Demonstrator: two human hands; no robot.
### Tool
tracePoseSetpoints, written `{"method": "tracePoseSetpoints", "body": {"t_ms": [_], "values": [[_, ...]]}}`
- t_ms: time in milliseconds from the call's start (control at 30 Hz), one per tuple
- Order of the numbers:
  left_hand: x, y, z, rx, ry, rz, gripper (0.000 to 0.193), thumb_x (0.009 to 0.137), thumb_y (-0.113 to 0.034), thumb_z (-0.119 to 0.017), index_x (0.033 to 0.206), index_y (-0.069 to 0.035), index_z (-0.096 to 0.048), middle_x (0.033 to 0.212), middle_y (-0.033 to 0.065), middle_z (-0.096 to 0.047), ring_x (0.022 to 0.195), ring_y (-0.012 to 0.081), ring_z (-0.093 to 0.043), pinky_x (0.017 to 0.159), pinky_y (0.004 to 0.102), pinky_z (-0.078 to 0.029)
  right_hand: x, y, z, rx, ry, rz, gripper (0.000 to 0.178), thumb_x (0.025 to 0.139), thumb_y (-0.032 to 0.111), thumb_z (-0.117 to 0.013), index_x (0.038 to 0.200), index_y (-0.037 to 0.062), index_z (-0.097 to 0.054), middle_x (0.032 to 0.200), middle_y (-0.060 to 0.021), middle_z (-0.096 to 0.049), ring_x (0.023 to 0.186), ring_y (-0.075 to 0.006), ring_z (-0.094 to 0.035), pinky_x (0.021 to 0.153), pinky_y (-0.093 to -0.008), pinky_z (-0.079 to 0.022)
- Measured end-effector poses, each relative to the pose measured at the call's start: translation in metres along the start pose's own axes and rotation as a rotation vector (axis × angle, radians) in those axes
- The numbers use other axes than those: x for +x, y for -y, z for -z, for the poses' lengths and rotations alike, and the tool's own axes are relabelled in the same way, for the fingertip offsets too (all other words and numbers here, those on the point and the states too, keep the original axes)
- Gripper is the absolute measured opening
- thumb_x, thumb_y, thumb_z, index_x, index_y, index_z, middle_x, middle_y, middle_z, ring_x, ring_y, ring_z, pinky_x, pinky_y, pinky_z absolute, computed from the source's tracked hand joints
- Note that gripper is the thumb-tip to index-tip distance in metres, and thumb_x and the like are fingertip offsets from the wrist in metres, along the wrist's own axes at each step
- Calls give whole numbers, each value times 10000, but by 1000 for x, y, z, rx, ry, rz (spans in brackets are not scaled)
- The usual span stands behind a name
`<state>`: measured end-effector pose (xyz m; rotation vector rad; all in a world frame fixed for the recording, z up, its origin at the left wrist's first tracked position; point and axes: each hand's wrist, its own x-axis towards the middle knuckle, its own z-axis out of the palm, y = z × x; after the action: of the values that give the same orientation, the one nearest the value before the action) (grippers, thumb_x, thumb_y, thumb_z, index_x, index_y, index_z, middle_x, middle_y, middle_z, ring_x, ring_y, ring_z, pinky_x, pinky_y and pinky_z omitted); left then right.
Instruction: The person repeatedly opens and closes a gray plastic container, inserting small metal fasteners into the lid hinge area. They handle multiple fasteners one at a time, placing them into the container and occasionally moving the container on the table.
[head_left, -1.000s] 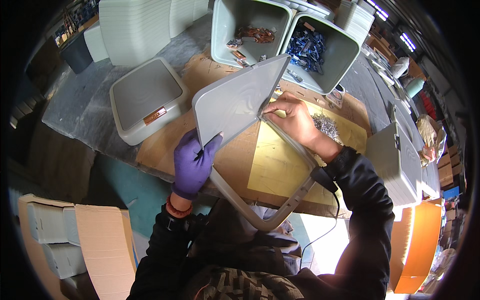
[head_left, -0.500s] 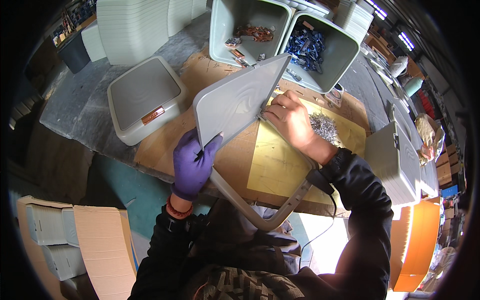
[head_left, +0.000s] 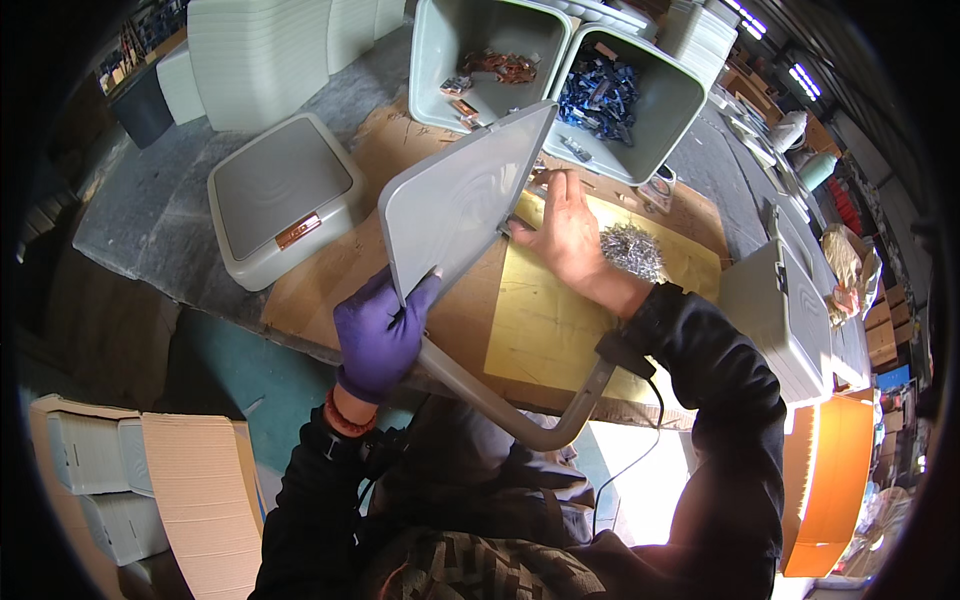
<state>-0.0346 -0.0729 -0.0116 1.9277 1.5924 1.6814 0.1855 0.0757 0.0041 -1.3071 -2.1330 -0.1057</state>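
Observation:
A flat grey plastic lid (head_left: 450, 200) stands raised at a slant above a grey frame (head_left: 485, 402) whose rounded corner juts over the table's near edge. In its purple glove, my left hand (head_left: 378, 335) grips the lid's near lower corner, thumb on the face. My bare right hand (head_left: 570, 240) is at the lid's right edge; its fingers are stretched out and the thumb touches a small part there, too small to name. Beside that hand, a pile of small silvery metal pieces (head_left: 632, 250) lies on a yellow sheet (head_left: 535, 335).
A finished-looking grey lidded box (head_left: 290, 190) with a copper-coloured latch sits at left. Two bins stand behind: one with copper-coloured pieces (head_left: 502, 68), one with blue pieces (head_left: 598, 95). Stacked grey lids (head_left: 262, 60) rise at back left, more grey parts (head_left: 775, 320) at right. Cardboard boxes (head_left: 200, 480) flank me.
My right hand's fingers have straightened from a curled pinch at the lid's edge. My left hand keeps its grip. The whole view has shifted slightly.

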Motion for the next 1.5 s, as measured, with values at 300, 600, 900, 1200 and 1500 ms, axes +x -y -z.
{"method": "tracePoseSetpoints", "body": {"t_ms": [300,600,900,1200,1500], "values": [[22,21,29,531,-53,-329,218,866,-245,-790,1018,-93,-757,931,114,-609,773,278,-622,681,418,-503,81,-54,-1,-27,370,14,578,749,242,-848,1248,37,-640,1101,-210,-704,1034,-368,-688,919,-429,-550],[63,36,21,185,130,-16,449,897,-205,-768,1288,-29,-634,1180,174,-633,1009,301,-645,864,389,-529,74,-28,54,-76,415,2,322,825,167,-718,1124,48,-736,1005,-199,-747,967,-356,-726,913,-428,-584],[2,-13,37,63,24,-178,480,931,-66,-709,1377,32,-562,1284,224,-643,1176,375,-626,1022,425,-496,-112,19,93,1036,571,-164,338,822,-88,-777,1135,35,-738,1098,-62,-750,1024,-150,-702,922,-290,-560],[-62,-87,-22,52,471,-181,1297,762,-718,-705,1552,148,-151,1474,336,-374,1247,465,-524,1073,493,-432,-132,53,83,923,423,-62,362,775,-87,-780,1097,19,-654,1067,-110,-716,1046,-214,-713,851,-345,-585],[-56,-76,-13,494,375,-309,476,909,-265,-701,1318,-51,-587,1159,206,-666,960,335,-668,824,417,-564,-135,38,88,327,109,467,917,747,138,-832,1503,-39,-345,981,-184,-709,990,-398,-695,901,-404,-558]]}}
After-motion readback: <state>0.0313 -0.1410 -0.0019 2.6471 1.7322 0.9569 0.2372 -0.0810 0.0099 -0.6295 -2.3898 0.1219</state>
